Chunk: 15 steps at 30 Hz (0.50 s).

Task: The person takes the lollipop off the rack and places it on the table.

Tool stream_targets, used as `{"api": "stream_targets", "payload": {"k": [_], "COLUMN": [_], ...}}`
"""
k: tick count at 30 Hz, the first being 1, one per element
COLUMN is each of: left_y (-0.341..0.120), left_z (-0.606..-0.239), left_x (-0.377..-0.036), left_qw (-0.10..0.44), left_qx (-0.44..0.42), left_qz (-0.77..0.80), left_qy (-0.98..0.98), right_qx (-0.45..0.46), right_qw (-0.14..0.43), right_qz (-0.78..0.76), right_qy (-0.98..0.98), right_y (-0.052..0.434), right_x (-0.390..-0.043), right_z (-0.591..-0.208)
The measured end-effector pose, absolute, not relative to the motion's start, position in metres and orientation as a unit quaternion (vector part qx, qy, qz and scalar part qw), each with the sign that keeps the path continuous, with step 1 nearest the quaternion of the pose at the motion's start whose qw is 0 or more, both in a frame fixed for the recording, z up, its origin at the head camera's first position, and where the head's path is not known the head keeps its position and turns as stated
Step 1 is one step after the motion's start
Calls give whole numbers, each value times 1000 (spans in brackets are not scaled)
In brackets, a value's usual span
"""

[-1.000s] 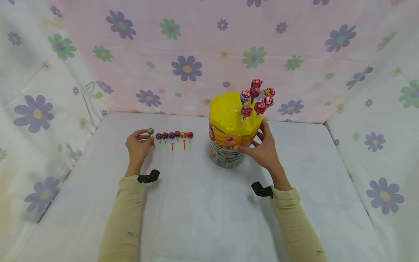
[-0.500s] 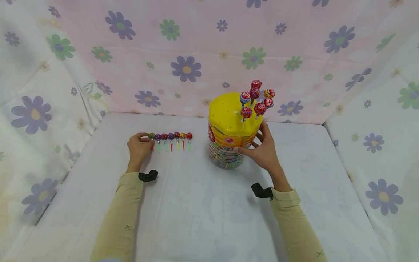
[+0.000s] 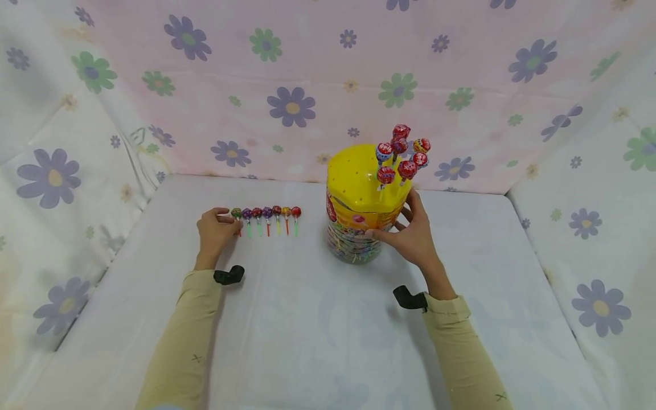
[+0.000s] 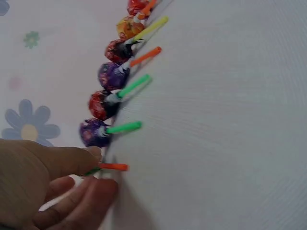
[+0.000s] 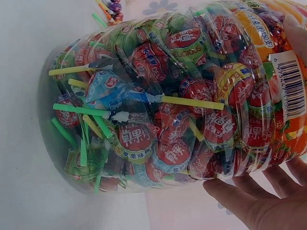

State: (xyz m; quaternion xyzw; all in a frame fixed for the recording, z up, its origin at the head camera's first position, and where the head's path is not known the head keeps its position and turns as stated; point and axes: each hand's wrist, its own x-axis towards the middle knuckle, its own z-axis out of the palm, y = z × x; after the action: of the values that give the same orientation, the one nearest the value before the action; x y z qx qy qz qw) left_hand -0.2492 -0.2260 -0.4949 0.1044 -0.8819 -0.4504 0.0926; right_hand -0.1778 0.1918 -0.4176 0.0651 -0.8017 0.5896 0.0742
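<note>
At the left end of a row of lollipops (image 3: 267, 213), my left hand (image 3: 215, 230) holds a green-wrapped lollipop (image 3: 236, 213) between thumb and fingers, down at the table. In the left wrist view its orange stick (image 4: 115, 166) pokes out between the thumb and the fingers, and the wrapped head is mostly hidden. My right hand (image 3: 412, 236) grips the side of a big clear lollipop jar (image 3: 353, 242), thumb in front and fingers round the right side. The jar has a yellow lid (image 3: 353, 176) with small holes. Several red-wrapped lollipops (image 3: 407, 169) stand upright in the lid's right part.
The jar is packed with wrapped lollipops (image 5: 136, 136) on green and yellow sticks. A white cloth covers the table (image 3: 307, 319). Behind it hangs a pink flowered curtain (image 3: 328, 68), with white flowered cloth (image 3: 594, 239) at both sides.
My left hand has lowered the green lollipop from above the row's left end down into line with the others, then shifted slightly left. My right hand and the jar have stayed put.
</note>
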Motion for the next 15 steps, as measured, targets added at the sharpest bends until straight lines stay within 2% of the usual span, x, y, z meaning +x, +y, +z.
{"api": "stream_targets", "payload": {"k": [5, 10, 15], "left_y": [-217, -186, -144], "left_z": [-471, -430, -390], "left_x": [-244, -236, -225], "left_qw": [105, 155, 175], "left_qx": [81, -30, -121], "left_qz": [-440, -502, -583], "left_qy": [-888, -850, -784], "right_qx": [73, 82, 78], "right_qw": [83, 90, 86], "right_qz": [591, 594, 594], "right_qy": [-799, -795, -796], "right_y": [194, 195, 195], "right_x": [-179, -179, -179], "right_z": [-423, -425, -423]}}
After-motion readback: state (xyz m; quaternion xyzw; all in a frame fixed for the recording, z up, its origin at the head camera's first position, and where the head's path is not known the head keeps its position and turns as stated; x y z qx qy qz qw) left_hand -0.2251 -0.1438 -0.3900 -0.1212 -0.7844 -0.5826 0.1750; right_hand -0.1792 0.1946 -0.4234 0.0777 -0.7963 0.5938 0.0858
